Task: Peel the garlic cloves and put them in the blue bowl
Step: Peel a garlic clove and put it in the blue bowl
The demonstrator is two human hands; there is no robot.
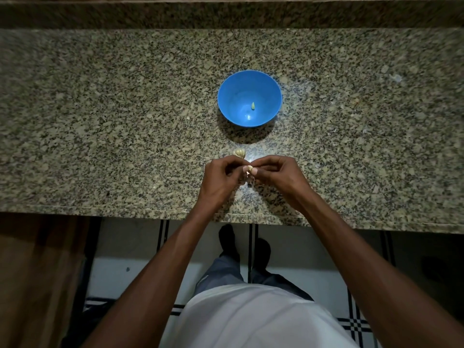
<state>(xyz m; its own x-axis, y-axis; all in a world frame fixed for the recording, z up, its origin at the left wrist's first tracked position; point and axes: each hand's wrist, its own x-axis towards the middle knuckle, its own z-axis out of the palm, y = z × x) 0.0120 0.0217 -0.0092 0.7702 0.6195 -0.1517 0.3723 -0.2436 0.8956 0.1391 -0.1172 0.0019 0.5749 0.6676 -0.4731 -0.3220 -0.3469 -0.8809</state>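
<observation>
A blue bowl (227, 96) stands on the granite counter with one peeled garlic clove (253, 106) lying inside it. Just in front of the bowl's shadow lies a small bunch of unpeeled garlic cloves (239, 152). Closer to me, my left hand (221, 178) and my right hand (273, 175) meet over the counter, and both pinch one small garlic clove (250, 168) between their fingertips. Most of that clove is hidden by my fingers. A pale bit of skin hangs below it.
The speckled granite counter (125, 121) runs the full width of the view, with a raised back ledge (226, 13) behind and its front edge (125, 209) close to my body. Tiled floor and my feet show below.
</observation>
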